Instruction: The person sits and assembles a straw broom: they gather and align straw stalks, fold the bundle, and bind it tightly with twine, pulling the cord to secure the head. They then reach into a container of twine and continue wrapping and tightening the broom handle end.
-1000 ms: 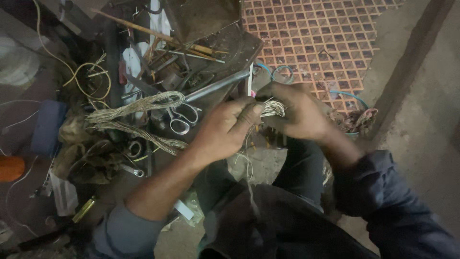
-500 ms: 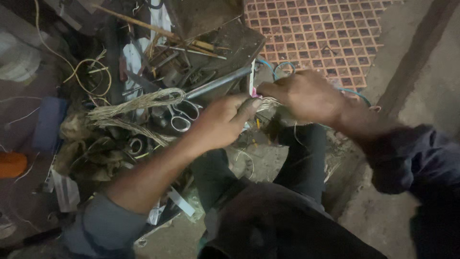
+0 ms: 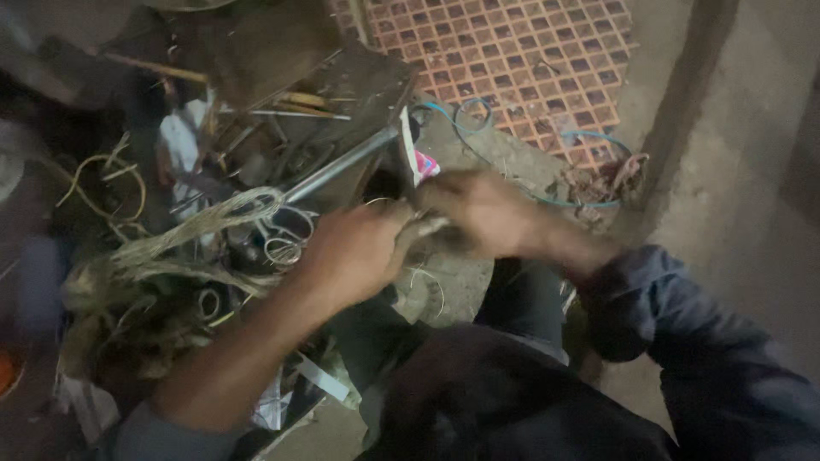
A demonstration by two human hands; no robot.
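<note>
- head view: my left hand (image 3: pixel 354 256) and right hand (image 3: pixel 487 213) meet mid-frame, both pinching a small wire bundle (image 3: pixel 424 230) between them, above my lap.
- the shot is blurred, so i can't tell the exact finger placement.
- bundle looks light, thin and springy; i'd hold it close to the twist.
- frayed strand pile (image 3: pixel 162 256) and metal rod (image 3: pixel 337 166) lie to the left.

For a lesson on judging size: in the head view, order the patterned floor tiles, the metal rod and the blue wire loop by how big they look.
1. Patterned floor tiles
2. Metal rod
3. Blue wire loop
</note>
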